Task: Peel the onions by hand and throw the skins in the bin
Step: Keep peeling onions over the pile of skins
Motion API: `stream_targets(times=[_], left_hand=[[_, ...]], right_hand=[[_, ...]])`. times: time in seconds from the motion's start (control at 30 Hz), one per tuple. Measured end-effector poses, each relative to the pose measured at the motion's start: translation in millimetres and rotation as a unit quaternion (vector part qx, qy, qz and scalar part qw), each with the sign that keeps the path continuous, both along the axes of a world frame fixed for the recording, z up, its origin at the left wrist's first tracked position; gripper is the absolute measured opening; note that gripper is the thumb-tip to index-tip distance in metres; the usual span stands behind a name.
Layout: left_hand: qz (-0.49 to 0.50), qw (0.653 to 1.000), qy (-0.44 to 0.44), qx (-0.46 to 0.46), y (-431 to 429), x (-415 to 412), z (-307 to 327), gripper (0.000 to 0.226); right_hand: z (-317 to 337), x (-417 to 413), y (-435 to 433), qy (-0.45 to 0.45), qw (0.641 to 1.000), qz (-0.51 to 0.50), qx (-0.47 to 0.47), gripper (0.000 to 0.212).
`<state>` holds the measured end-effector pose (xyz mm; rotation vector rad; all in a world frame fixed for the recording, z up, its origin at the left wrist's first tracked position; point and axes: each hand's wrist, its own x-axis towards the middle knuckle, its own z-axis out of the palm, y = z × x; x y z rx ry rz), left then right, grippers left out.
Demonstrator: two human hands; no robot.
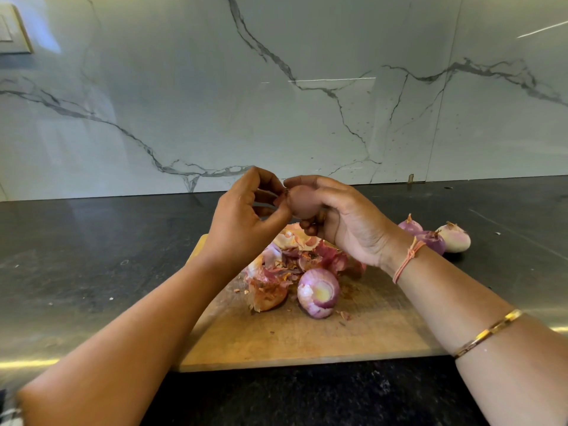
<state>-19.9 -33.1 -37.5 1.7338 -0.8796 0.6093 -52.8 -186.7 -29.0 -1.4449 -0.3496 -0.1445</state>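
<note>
The wall (215, 87) is white marble crossed by branching grey veins, the counter (92, 256) is dark grey to black with pale flecks, and the board (307, 339) is light brown wood with faint grain. The held onion (302, 201) is a dull reddish brown, the peeled onion (318, 292) on the board is purple streaked with white round a yellow middle, the heap of skins (295, 256) mixes pink, purple, cream and orange-brown, and the three onions (433, 238) on the counter are pale purple and white. The tied thread (408, 259) is salmon pink and the bangle (488, 332) is gold.
</note>
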Motion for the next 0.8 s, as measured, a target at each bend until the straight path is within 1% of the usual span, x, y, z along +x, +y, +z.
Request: stream_targets(times=[0.13, 0.23, 0.33, 0.37, 0.43, 0.47, 0.5, 0.57, 0.67, 0.7, 0.8], left_hand=[[0.023, 1.000, -0.005, -0.020, 0.6, 2.2, 0.0, 0.026], [0.025, 0.999, -0.006, -0.030, 0.4, 2.5, -0.1, 0.027], [0.028, 0.999, -0.012, -0.027, -0.4, 1.3, 0.0, 0.027], [0.034, 0.999, -0.010, -0.031, 0.1, 1.6, 0.5, 0.028], [0.052, 0.997, 0.004, -0.051, 2.9, 4.7, 2.1, 0.028], [0.059, 0.996, 0.014, -0.062, 4.5, 6.1, 2.9, 0.028], [0.064, 0.995, 0.021, -0.067, 5.7, 7.1, 3.4, 0.028], [0.063, 0.996, 0.027, -0.049, 5.9, 6.0, 3.7, 0.028], [0.039, 0.998, 0.039, 0.001, 2.6, 1.8, 1.1, 0.023], [0.022, 0.999, 0.049, 0.005, 1.9, 0.4, 1.0, 0.017], [-0.003, 0.998, 0.057, 0.004, 2.2, -1.8, 1.4, 0.011]], right_hand=[[0.9, -0.4, 2.2, 0.007, 1.000, -0.005, 0.006, 0.025], [2.0, -0.3, 2.3, 0.019, 0.999, -0.028, 0.023, 0.016], [2.1, 1.0, 0.7, 0.014, 0.999, -0.035, 0.016, 0.010], [2.2, 1.1, 0.4, 0.013, 0.999, -0.032, 0.014, 0.011], [2.1, 1.4, -0.1, 0.018, 0.999, -0.028, 0.015, 0.022], [2.2, 0.9, -0.2, 0.021, 0.999, -0.028, 0.018, 0.024], [2.4, 0.5, -0.1, 0.021, 0.999, -0.029, 0.022, 0.020], [2.6, -0.2, -0.2, 0.021, 0.999, -0.031, 0.024, 0.004], [3.2, -1.4, -0.7, 0.024, 0.999, -0.030, 0.036, 0.007], [3.6, -1.7, -0.7, 0.024, 0.998, -0.028, 0.041, 0.007], [3.4, -1.1, -1.2, 0.015, 0.999, -0.026, 0.032, 0.011]])
